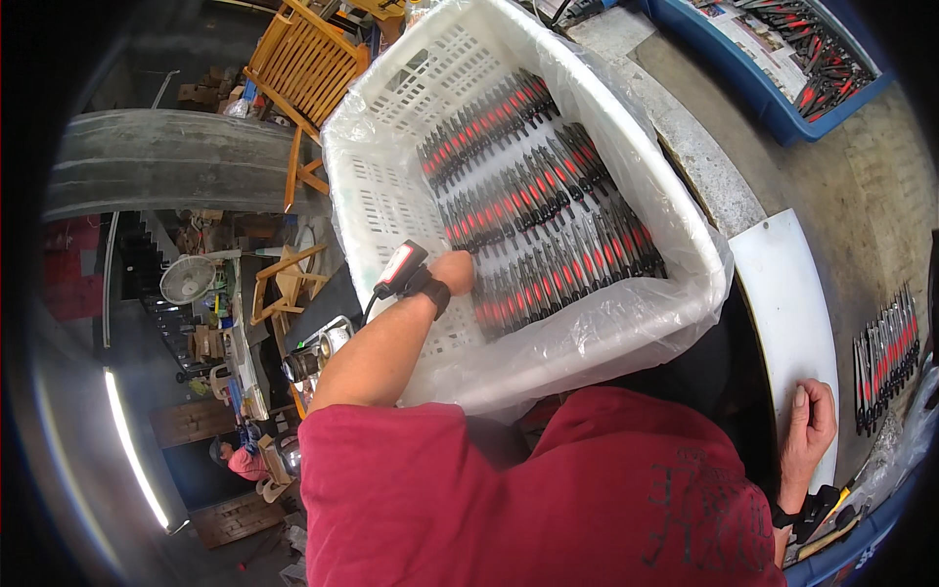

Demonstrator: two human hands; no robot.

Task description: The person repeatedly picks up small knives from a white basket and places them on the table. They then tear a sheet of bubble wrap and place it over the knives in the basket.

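Note:
My left hand (452,272) reaches over the side of a white perforated plastic crate (377,210). It is closed beside the left end of the nearest rows of slim black-and-red hand tools (533,289); its fingertips are hidden, and I cannot make out anything in them. The tools lie side by side in several rows inside the crate, over a clear plastic liner (626,323). To the right, my right hand (810,430) is closed with its thumb against the curled fingers, above a white board (790,293). Nothing shows in its grip.
A row of similar tools (885,362) lies on the worktop right of the board. At the upper right, a blue bin (782,122) holds more tools and paper. A folding wooden chair (308,64), a fan (188,281) and a person (245,462) are at the left.

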